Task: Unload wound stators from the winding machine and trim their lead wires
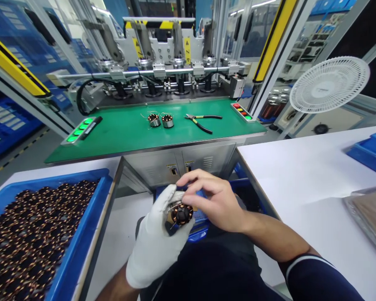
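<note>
Green bench [122,136] ahead — gloved left fingers [166,198] around a wound stator [182,214], right fingers [203,185] (grip unclear) alongside.

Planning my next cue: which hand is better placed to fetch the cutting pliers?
Probably the bare right hand: it is nearer the cutting pliers, while the gloved left hand cradles the copper-wound stator.

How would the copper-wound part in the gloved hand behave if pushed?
The copper-wound part is probably stiff and heavy for its size, given its dense windings. Its thin stray wires would likely bend easily. Being round, it might roll on its side.
</note>
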Demonstrator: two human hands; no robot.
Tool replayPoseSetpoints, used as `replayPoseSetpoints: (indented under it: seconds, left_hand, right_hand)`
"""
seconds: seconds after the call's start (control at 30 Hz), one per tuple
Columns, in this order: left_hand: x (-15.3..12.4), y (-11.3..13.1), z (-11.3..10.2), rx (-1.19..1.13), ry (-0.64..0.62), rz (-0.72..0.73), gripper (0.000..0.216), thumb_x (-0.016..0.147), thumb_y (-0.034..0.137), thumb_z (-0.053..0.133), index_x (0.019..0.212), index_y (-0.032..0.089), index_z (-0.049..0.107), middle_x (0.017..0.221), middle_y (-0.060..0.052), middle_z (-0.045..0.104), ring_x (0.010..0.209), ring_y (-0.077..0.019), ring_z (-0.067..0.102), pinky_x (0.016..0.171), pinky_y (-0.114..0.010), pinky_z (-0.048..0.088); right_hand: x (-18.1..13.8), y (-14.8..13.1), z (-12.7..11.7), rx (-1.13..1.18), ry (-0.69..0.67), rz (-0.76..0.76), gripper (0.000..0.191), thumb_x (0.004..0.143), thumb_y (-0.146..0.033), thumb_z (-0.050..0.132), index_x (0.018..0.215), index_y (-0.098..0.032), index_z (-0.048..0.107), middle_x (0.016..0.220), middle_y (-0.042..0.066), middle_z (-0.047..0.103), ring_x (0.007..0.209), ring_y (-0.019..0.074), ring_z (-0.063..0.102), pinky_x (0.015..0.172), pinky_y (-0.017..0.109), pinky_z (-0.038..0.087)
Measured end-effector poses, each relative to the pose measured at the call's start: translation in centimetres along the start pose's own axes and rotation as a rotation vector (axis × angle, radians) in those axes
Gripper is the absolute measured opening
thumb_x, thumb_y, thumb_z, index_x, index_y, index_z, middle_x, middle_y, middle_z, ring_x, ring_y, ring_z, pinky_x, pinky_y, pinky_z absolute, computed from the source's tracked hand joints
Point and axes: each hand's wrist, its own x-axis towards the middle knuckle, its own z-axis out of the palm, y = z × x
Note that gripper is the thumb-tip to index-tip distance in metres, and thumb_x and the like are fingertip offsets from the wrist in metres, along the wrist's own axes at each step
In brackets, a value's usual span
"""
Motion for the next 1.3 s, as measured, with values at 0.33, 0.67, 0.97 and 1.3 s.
replayPoseSetpoints:
  seconds: [0.33,0.67,0.97,1.3]
  left_hand:
    - [1.3,1.4,-0.5,-0.028,0.179,0.047,0.037,0.076,0.023,0.08,0.111,0.023,0.069,0.112,-0.003,0.075,0.102,-0.0159,0.073,0.091,-0.022,0.06]
    - [1.5,1.7,-0.1,-0.052,0.142,0.062,0.034,0.077,0.026,0.08,0.109,0.022,0.068,0.112,-0.004,0.074,0.102,-0.0169,0.073,0.091,-0.023,0.06]
    - [1.8,2.3,-0.4,0.103,0.085,0.187,0.021,0.08,0.024,0.069,0.1,0.024,0.065,0.102,-0.002,0.074,0.095,-0.0151,0.073,0.088,-0.023,0.059]
    - [2.2,2.7,-0.7,0.09,0.098,0.187,0.02,0.073,0.016,0.064,0.092,0.022,0.065,0.096,-0.003,0.075,0.089,-0.0173,0.074,0.083,-0.024,0.061]
  right_hand:
    - [-3.2,2.3,1.3,0.228,0.213,-0.04,0.04,0.086,-0.043,0.075,0.116,-0.021,0.06,0.112,0.01,0.059,0.094,0.0168,0.062,0.081,0.032,0.054]
    - [-2.6,1.3,0.9,-0.041,0.193,-0.117,0.013,0.09,-0.017,0.069,0.078,-0.017,0.066,0.074,0.002,0.066,0.071,0.0119,0.062,0.067,0.026,0.051]
    - [-2.3,0.9,0.5,-0.016,0.17,-0.14,0.013,0.093,-0.017,0.065,0.08,-0.017,0.063,0.075,0.003,0.065,0.073,0.0126,0.062,0.068,0.027,0.052]
    - [-2.0,1.5,-0.1,-0.044,0.079,-0.168,0.012,0.094,-0.021,0.063,0.104,-0.017,0.068,0.089,0.007,0.067,0.083,0.0157,0.063,0.074,0.031,0.054]
